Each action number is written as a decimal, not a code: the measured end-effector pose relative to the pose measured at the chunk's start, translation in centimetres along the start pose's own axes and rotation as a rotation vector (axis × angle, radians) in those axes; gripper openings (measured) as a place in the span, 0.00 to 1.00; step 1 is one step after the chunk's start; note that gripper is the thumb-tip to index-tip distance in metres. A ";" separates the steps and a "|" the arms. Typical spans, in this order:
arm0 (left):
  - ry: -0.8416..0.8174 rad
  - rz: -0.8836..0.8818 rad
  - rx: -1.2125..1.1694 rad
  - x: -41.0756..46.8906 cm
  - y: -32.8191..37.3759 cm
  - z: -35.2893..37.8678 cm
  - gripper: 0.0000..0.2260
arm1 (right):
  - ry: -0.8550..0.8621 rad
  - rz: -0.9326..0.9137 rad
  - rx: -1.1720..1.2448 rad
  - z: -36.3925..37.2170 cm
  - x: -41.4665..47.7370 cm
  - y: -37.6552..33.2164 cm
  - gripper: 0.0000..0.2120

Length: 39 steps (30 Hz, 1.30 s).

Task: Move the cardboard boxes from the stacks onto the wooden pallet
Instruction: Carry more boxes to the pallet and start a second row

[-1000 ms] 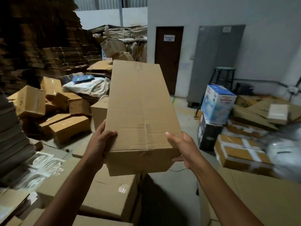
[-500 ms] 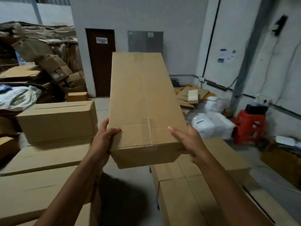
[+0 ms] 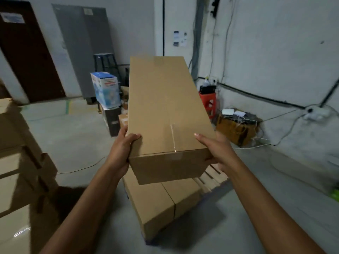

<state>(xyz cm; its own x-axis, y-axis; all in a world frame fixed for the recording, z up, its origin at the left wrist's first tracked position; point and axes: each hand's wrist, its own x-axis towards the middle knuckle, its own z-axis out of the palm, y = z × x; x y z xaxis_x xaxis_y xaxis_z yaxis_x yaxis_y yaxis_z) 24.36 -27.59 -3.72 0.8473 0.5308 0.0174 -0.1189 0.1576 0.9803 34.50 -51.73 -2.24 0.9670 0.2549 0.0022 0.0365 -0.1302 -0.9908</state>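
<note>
I hold a long taped cardboard box (image 3: 165, 110) lengthwise in front of me, in the air. My left hand (image 3: 122, 149) grips its near left corner and my right hand (image 3: 216, 151) grips its near right corner. Below the held box, two cardboard boxes (image 3: 159, 198) lie side by side on the wooden pallet (image 3: 214, 176), whose pale slats show to their right. The held box hides most of the pallet. A stack of cardboard boxes (image 3: 20, 162) rises at the left edge.
A blue printed box (image 3: 105, 90) stands on a black box (image 3: 111, 121) ahead on the left, near a dark door (image 3: 27, 57) and a grey panel (image 3: 82, 46). A red stool (image 3: 209, 103), a brown box with cables (image 3: 236, 129) and loose wires line the right wall.
My view has swung to the right with the box still in both hands. The box piles slid off to the left, and the pallet with two boxes came into view below.
</note>
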 end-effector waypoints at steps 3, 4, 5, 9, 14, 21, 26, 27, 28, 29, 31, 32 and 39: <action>-0.068 -0.027 -0.001 -0.6 -1.6 4.9 0.16 | 0.050 0.038 -0.021 -5.4 -0.7 1.3 0.09; -0.092 -0.033 0.004 -0.7 -2.1 6.5 0.17 | 0.073 0.046 -0.025 -7.0 -0.7 1.8 0.10; -0.120 -0.032 0.012 -0.6 -2.6 8.2 0.18 | 0.097 0.054 -0.020 -8.6 -0.7 2.3 0.12; -0.177 -0.041 0.035 0.3 -4.8 14.5 0.17 | 0.179 0.088 -0.035 -14.3 0.3 4.0 0.15; -0.217 -0.073 0.037 3.3 -9.1 21.5 0.20 | 0.223 0.111 -0.079 -21.0 4.3 6.5 0.17; -0.163 -0.223 -0.048 8.2 -15.6 31.5 0.17 | 0.172 0.223 -0.208 -29.3 13.5 9.6 0.24; -0.046 -0.313 -0.083 10.6 -17.8 36.8 0.16 | 0.071 0.315 -0.234 -33.3 20.3 11.4 0.17; -0.026 -0.319 -0.080 11.1 -18.2 37.7 0.17 | 0.047 0.335 -0.239 -33.9 21.6 11.8 0.17; -0.006 -0.330 -0.080 11.6 -18.6 38.5 0.18 | 0.020 0.351 -0.238 -34.6 22.9 12.4 0.19; 0.015 -0.345 -0.080 12.1 -19.0 39.3 0.19 | -0.006 0.366 -0.235 -35.2 24.3 12.9 0.21; 0.070 -0.368 -0.071 12.9 -19.9 41.1 0.18 | -0.052 0.394 -0.233 -36.3 27.2 14.0 0.25; 0.100 -0.373 -0.068 13.2 -20.3 42.1 0.18 | -0.074 0.398 -0.231 -36.9 28.6 14.6 0.25; 0.280 -0.368 -0.060 16.0 -23.5 50.3 0.17 | -0.251 0.378 -0.192 -42.6 38.1 17.3 0.17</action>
<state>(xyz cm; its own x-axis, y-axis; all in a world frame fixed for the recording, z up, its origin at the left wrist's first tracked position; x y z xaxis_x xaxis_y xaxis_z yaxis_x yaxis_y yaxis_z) 66.70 -64.71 -16.57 0.6677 0.6335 -0.3910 0.1269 0.4206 0.8983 82.67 -85.08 -13.52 0.8319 0.3753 -0.4088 -0.2365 -0.4266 -0.8729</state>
